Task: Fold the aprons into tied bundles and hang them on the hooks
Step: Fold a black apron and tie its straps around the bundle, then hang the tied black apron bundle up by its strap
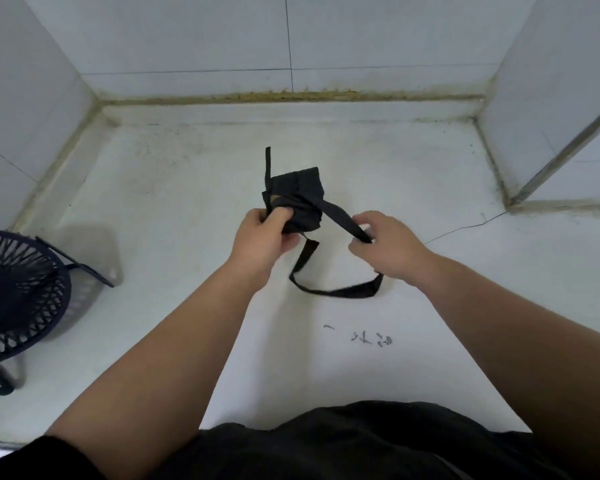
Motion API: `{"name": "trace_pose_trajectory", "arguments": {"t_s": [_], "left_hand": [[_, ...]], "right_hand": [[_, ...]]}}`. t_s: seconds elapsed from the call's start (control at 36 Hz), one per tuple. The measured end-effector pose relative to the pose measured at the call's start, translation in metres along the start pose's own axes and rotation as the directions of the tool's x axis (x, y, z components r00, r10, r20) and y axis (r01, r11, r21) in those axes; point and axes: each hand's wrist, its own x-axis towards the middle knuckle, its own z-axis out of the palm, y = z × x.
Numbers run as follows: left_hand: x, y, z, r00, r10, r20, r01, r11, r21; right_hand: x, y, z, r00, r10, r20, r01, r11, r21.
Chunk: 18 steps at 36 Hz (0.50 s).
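While your left hand [267, 237] grips the near-left edge of the folded black apron bundle [297, 199], fingers and thumb curled round the cloth, your right hand [385, 247] pinches the strap [340, 216] between thumb and fingertips. That strap runs taut and diagonal from the bundle's middle down to your right hand. Below that hand the strap drops into a slack loop [336, 292] that lies on the white counter [187, 202] and climbs back toward the bundle's near edge, just beside your left hand. A second strap end [267, 164] sticks out straight from the bundle's far-left corner, pointing at the back wall.

Bundle sits mid-counter, roughly centred between both hands. Can't tell whether it rests on the surface or is held just off it. Cloth is bunched and creased where the strap crosses it.

Rest: dark fan [14, 292] with a grille at the counter's left edge, well apart from the bundle. Pale tiled wall [222, 36] behind and on both sides, with stained sealant along the joint. Hairline crack [465, 226] in the counter right of your right hand. Faint scribbled marks [371, 339] on the surface nearer to you than the loop. Your black shirt [361, 441] fills the bottom edge.
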Motion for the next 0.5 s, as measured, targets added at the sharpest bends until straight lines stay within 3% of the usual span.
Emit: {"name": "trace_pose_trajectory", "arguments": {"t_s": [0.06,0.11,0.17,0.19,0.25,0.31,0.36,0.44,0.5], "left_hand": [[-0.004,0.01,0.004,0.998,-0.054,-0.012,0.049,0.966,-0.253],[-0.006,0.014,0.008,0.994,-0.104,-0.033,0.091,0.955,-0.283],[-0.007,0.01,0.014,0.982,-0.144,-0.126,0.151,0.987,0.053],[-0.01,0.006,0.018,0.972,-0.146,-0.184,0.195,0.938,0.287],[-0.019,0.002,0.028,0.963,-0.062,-0.264,0.226,0.722,0.654],[-0.029,-0.001,0.039,0.971,0.163,-0.172,0.062,0.527,0.847],[-0.034,0.002,0.053,0.956,0.287,0.061,-0.174,0.387,0.906],[-0.041,0.008,0.078,0.903,0.292,0.315,-0.404,0.328,0.854],[-0.045,0.012,0.088,0.871,0.372,0.32,-0.458,0.381,0.803]], "right_hand": [[-0.001,0.001,-0.014,0.991,0.016,-0.133,-0.009,0.998,0.054],[-0.002,-0.001,-0.03,0.965,0.107,-0.24,-0.041,0.963,0.266],[-0.005,-0.005,-0.044,0.949,0.145,-0.279,-0.014,0.905,0.425],[-0.008,-0.006,-0.05,0.954,0.116,-0.277,0.014,0.905,0.426],[-0.014,-0.007,-0.06,0.97,0.02,-0.243,0.068,0.935,0.348],[-0.022,-0.008,-0.067,0.978,-0.063,-0.197,0.116,0.956,0.269],[-0.028,-0.008,-0.071,0.988,-0.097,-0.119,0.129,0.944,0.302],[-0.038,-0.003,-0.077,0.988,-0.141,-0.068,0.155,0.928,0.339],[-0.043,0.003,-0.083,0.984,-0.145,-0.1,0.171,0.921,0.35]]}}
